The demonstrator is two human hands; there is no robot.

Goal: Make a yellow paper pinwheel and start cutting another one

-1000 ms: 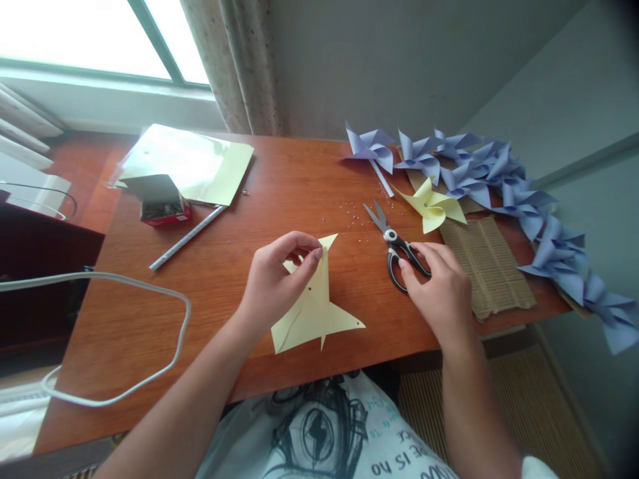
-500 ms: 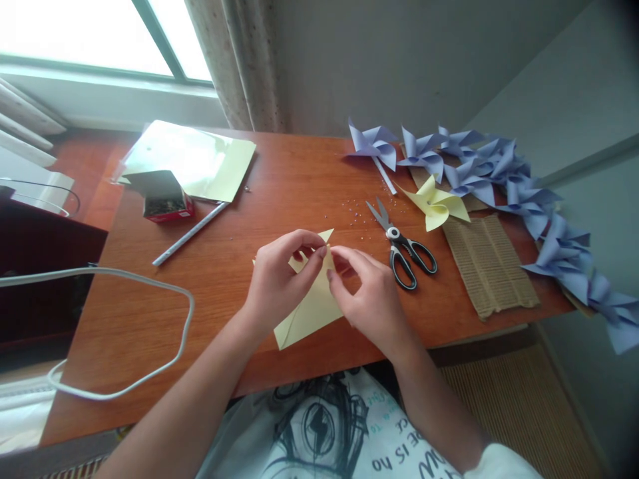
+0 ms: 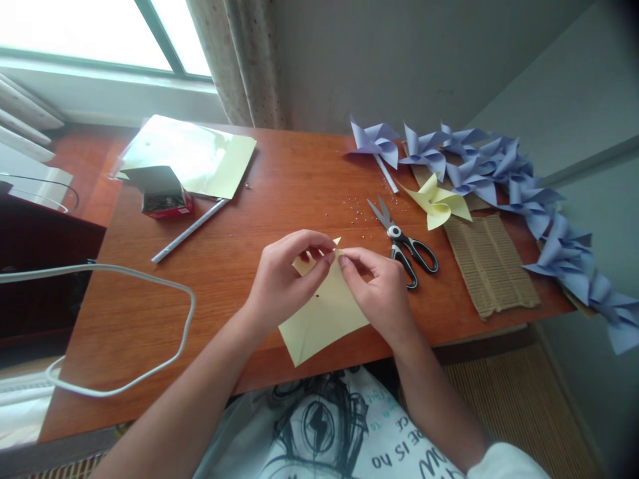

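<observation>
A yellow paper sheet lies at the near side of the table, with diagonal crease lines and a small dark hole near its middle. My left hand is closed in a pinch at the sheet's far corner, covering much of its left side. Meeting it there, my right hand pinches the paper between thumb and forefinger. Whatever small thing may sit between the fingertips is hidden. Scissors with black and white handles rest just right of my right hand, blades apart and pointing away.
Beyond the scissors lie a yellow pinwheel, corrugated cardboard and several purple pinwheels. Purple bits are scattered near the blades. At left are a red box, a paper stick, a pack of sheets and a white cable.
The yellow sheet has turned and shifted slightly right and nearer, uncovering the small hole. Both hands have moved a little right, still pinching at its far corner.
</observation>
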